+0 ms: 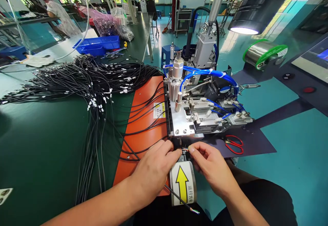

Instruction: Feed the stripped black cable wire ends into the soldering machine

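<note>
Black cables [84,79] heaped left, red scissors [234,144] right of hands

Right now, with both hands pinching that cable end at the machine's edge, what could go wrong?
1. The left hand and right hand work right against the front edge of the pneumatic fixture; fingers could be pinched if it actuates.
2. The fine wire ends look thin and could bend or be misplaced between the fingertips.
3. The cables across the orange mat overlap and might snag or pull neighbours loose.
</note>
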The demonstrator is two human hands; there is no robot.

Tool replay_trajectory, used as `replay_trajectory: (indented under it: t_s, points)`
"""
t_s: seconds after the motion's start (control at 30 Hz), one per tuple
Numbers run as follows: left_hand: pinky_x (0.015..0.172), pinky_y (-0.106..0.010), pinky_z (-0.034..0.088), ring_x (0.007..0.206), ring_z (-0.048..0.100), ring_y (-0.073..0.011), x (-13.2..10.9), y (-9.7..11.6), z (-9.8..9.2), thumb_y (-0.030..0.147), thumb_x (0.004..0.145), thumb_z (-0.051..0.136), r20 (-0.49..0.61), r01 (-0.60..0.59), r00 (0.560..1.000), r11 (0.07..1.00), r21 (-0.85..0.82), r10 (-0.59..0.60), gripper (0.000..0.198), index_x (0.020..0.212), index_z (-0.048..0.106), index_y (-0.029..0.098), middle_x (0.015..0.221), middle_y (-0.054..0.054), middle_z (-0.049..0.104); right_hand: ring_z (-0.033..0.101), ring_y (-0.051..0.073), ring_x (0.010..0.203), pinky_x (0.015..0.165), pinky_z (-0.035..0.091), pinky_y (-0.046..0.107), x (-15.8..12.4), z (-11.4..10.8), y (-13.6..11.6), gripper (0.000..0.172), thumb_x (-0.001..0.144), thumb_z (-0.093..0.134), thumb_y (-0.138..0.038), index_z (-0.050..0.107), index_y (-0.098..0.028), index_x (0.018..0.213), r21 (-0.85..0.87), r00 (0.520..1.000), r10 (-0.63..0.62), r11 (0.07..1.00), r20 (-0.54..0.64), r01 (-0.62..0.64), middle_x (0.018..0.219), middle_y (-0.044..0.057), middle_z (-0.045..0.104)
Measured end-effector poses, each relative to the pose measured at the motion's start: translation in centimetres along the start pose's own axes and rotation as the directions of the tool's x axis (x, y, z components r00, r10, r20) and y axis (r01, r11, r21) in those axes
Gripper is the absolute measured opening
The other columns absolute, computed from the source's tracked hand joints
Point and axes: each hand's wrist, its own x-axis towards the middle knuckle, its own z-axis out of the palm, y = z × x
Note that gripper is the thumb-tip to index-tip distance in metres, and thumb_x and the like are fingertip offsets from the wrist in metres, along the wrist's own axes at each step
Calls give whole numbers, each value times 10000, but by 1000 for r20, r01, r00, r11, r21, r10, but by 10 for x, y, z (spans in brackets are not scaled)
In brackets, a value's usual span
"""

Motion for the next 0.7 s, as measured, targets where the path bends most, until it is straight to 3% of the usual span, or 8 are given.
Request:
replay_trajectory:
  t_s: [0.7]
  points:
    - [716, -348, 453, 833, 491, -223, 0, 0, 0, 84, 972, 420, 9, 9, 1000, 1000, -26, -9, 314, 1182, 639, 164, 943, -69, 541, 491, 119, 540, 502, 348, 228, 0, -4, -9, 318, 947, 572, -485, 647, -197, 835, -144, 1000, -16, 989, 10, 18, 583, -41, 530]
